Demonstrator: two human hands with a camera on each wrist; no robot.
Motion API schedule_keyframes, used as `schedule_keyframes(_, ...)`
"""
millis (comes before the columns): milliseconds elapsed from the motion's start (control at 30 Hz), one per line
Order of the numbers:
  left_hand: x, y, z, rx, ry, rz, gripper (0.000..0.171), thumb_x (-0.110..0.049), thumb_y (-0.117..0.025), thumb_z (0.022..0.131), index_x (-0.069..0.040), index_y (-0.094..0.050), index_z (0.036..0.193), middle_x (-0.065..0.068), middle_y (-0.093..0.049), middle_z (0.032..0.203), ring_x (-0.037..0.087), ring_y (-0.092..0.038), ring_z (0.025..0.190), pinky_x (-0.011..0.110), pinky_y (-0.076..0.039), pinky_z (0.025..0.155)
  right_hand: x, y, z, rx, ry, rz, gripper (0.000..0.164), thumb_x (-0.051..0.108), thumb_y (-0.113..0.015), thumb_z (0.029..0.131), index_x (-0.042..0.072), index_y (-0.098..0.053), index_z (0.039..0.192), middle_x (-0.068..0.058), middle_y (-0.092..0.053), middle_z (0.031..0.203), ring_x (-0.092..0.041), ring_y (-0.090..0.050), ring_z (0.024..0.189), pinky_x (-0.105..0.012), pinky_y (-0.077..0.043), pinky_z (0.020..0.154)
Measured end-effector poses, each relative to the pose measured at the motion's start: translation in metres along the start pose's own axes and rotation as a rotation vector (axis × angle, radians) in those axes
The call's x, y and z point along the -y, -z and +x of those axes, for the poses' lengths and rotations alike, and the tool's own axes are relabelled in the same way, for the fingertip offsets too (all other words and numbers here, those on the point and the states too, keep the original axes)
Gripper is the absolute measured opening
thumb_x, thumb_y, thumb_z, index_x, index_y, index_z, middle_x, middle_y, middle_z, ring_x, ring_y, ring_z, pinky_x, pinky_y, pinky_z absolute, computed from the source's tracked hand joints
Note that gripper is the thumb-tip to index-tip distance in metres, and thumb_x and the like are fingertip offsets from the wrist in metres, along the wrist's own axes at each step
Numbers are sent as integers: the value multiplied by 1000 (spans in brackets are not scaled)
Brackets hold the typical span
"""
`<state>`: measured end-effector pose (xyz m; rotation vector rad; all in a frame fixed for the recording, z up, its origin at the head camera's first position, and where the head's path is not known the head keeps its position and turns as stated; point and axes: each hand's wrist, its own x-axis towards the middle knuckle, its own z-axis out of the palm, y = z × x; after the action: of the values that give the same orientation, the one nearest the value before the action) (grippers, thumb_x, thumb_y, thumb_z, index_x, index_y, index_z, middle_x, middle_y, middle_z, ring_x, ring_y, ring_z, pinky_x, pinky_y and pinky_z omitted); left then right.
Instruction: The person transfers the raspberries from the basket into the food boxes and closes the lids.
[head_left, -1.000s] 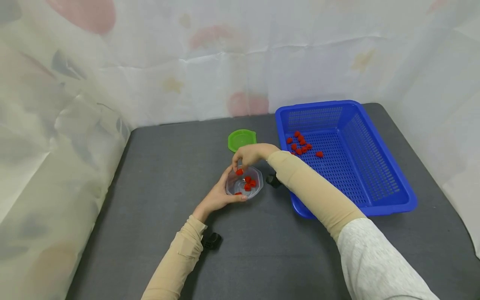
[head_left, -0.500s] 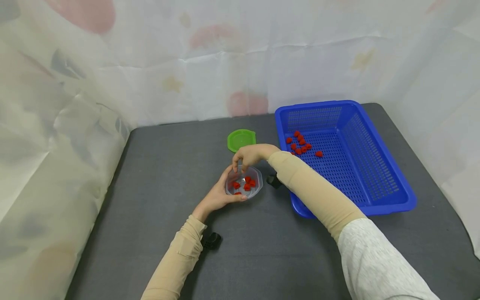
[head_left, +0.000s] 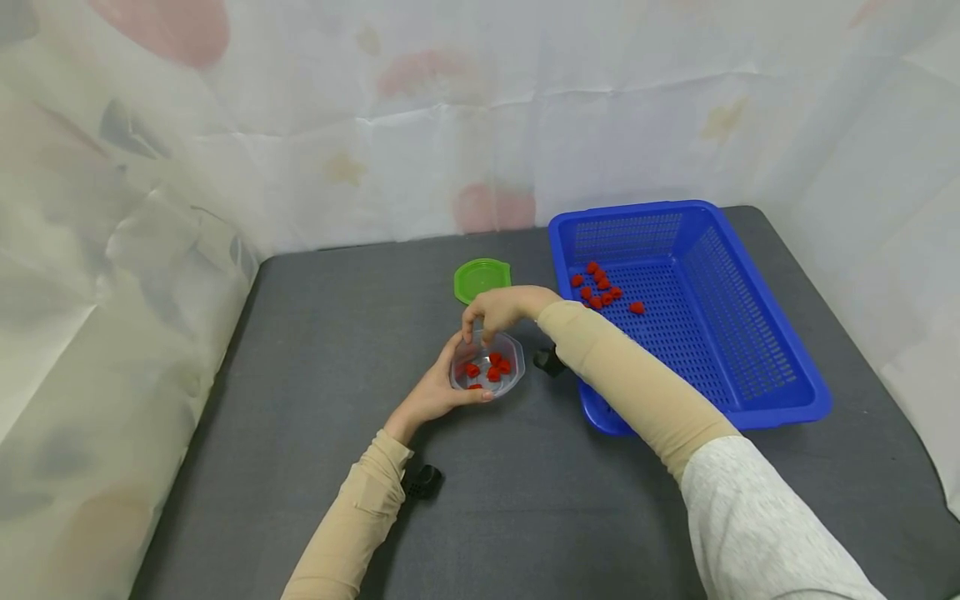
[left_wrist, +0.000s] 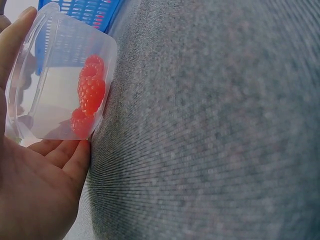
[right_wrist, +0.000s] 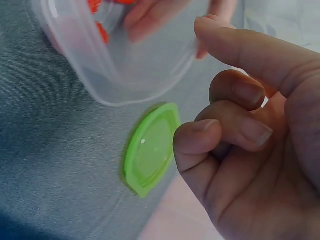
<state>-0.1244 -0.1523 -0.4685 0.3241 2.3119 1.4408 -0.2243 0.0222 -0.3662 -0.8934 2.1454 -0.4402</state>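
One container (left_wrist: pixel 60 87) of raspberries (left_wrist: pixel 91 95) is gripped by the left hand (head_left: pixel 437 392); by the right hand (head_left: pixel 501 310), half opened above, nothing is held.

Soft, even light fills the head view, with a shadowed strip along the left edge of the dark grey table (head_left: pixel 330 350). Whitish glare marks the clear plastic octagonal container (right_wrist: pixel 140 65) up close; the left wrist view renders the tabletop grainy and soft.

on my feed i see a clear, smooth octagonal plastic tub (left_wrist: pixel 60 75), bumpy red raspberries (left_wrist: pixel 91 95), a glossy, rounded green plastic lid (right_wrist: pixel 152 147) and matt, ribbed grey cloth (left_wrist: pixel 210 125).
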Motion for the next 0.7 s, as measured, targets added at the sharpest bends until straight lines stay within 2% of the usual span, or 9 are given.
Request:
schedule_keyframes(133, 0, 0, -1, -11, -7, 1, 106, -36, -80, 72, -34, -6, 149, -3, -22, 154, 22, -24, 141, 54, -22, 112, 5, 5, -6, -39, 49, 5, 25, 9, -63, 86, 19, -64, 109, -5, -57, 107, -17, -46, 82, -27, -42, 70)
schedule_keyframes(200, 0, 0, -2, -10, -25, -8, 107, -35, -80, 72, -31, -6, 149, -2, -27, 153, 21, -26, 141, 53, -22, 112, 7, 9, -10, -59, 80, 13, 25, 11, -63, 87, 18, -64, 110, -5, -58, 97, -17, -47, 77, -26, -42, 66)
schedule_keyframes(367, -1, 0, -1, -7, -53, -10, 104, -33, -80, 72, -32, -9, 149, 4, -38, 146, 21, -35, 137, 51, -25, 111, 7, 19, -21, -116, 139, 37, 25, 13, -63, 87, 16, -63, 112, 0, -52, 73, -14, -46, 64, -24, -41, 61)
schedule_keyframes(567, -1, 0, 0, -6, -43, 1, 106, -33, -80, 72, -31, -8, 150, 4, -39, 145, 20, -38, 136, 50, -27, 111, -6, 29, -42, -182, 138, 94, 25, 15, -64, 86, 20, -63, 111, -4, -52, 68, -12, -43, 59, -25, -39, 60)
schedule_keyframes(700, 0, 0, 1, -7, -44, 1, 109, -34, -81, 71, -31, -6, 150, 5, -39, 146, 21, -38, 136, 51, -26, 112, -20, 34, -57, -226, 132, 151, 26, 15, -65, 86, 21, -63, 111, -1, -45, 63, -13, -39, 58, -27, -37, 60)
